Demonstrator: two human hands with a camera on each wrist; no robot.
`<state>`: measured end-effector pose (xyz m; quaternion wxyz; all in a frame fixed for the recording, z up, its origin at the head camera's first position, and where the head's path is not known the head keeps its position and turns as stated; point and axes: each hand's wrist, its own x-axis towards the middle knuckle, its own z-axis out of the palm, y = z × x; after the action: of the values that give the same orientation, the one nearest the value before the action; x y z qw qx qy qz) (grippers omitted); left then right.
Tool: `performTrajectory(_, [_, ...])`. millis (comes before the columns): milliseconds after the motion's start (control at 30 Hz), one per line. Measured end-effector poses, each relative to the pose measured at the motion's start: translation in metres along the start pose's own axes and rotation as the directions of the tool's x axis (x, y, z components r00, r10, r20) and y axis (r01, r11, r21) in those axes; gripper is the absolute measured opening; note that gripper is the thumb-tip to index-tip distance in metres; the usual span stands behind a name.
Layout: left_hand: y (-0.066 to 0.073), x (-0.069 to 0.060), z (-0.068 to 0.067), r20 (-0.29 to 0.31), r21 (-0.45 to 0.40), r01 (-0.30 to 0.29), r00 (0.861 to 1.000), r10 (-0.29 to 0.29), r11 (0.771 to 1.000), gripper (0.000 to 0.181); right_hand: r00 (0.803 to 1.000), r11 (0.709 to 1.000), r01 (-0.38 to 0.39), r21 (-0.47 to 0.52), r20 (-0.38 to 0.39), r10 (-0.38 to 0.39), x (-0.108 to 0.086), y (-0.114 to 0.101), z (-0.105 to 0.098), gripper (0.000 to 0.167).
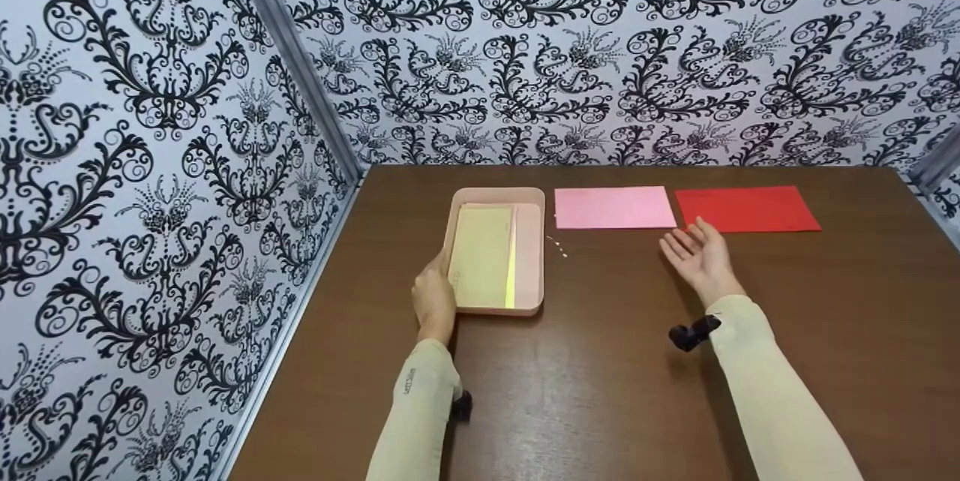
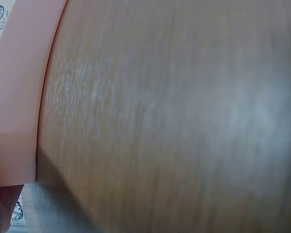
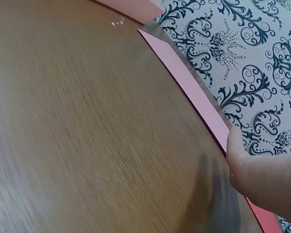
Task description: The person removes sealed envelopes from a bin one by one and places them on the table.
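A light pink tray [image 1: 530, 263] is at the left of the table, with its near wall also showing in the left wrist view. Inside it lies a pale yellow, envelope-like paper [image 1: 481, 256] with a brighter yellow strip along its right side. My left hand [image 1: 435, 299] grips the tray's left side near the front corner; its fingers are mostly hidden. To the right, my right hand [image 1: 701, 262] hovers palm up with relaxed fingers and holds nothing. Just beyond it lie a pink paper rectangle [image 1: 613, 208] and a red paper rectangle [image 1: 746, 209], side by side.
Brown wooden table [image 1: 592, 383] extends under everything. Small white marks [image 1: 559, 246] show right of the tray. Black-and-white patterned walls [image 1: 487, 53] rise behind and at the left. Black wrist cameras sit at both cream sleeves [image 1: 772, 383].
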<state>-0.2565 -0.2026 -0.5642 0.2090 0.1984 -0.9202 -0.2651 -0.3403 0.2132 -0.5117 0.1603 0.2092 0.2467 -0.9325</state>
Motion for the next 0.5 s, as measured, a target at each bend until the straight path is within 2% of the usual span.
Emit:
performTrajectory(133, [0.000, 0.000, 0.001, -0.008, 0.019, 0.001, 1.000, -0.001, 1.000, 0.031, 1.000, 1.000, 0.000, -0.020, 0.002, 0.000, 0.000, 0.003, 0.003, 0.076])
performTrajectory(367, [0.000, 0.000, 0.001, -0.010, 0.018, -0.012, 1.000, 0.012, 1.000, 0.037, 1.000, 0.997, 0.000, -0.072, 0.017, 0.001, 0.000, 0.010, 0.006, 0.076])
performTrajectory(500, [0.001, 0.000, 0.000, -0.004, 0.018, -0.010, 1.000, 0.010, 1.000, 0.034, 0.999, 0.994, 0.005, -0.110, 0.032, -0.002, 0.002, 0.014, 0.006, 0.075])
